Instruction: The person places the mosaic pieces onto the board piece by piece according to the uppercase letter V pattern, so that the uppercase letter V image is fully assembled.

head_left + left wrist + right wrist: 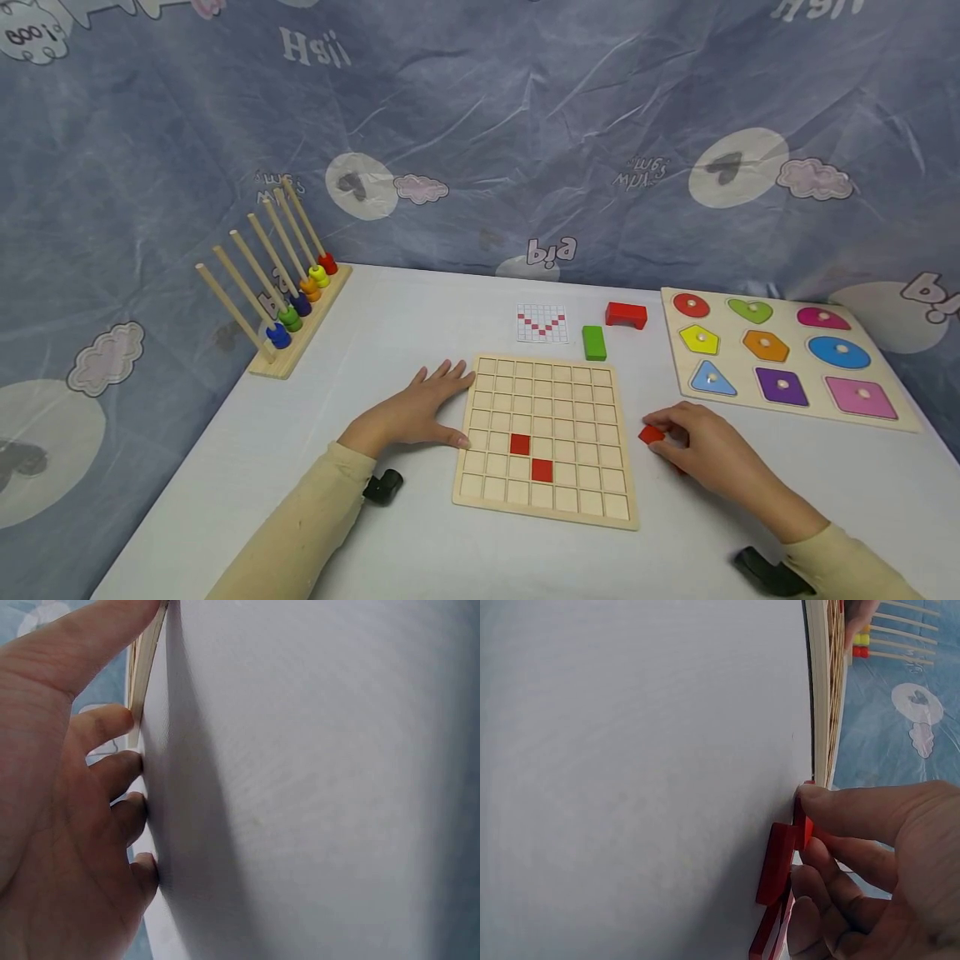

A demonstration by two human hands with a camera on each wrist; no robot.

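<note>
Two small red square tiles (531,457) already sit in the square wooden grid board (545,437); most cells are empty. The right hand (705,450) pinches another red tile (650,434); the flat, relaxed left hand (420,408) steadies the board's edge.

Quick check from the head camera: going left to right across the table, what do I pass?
Peg rack with rings → left hand → grid board → right hand pinching a red tile → shape puzzle board.
</note>
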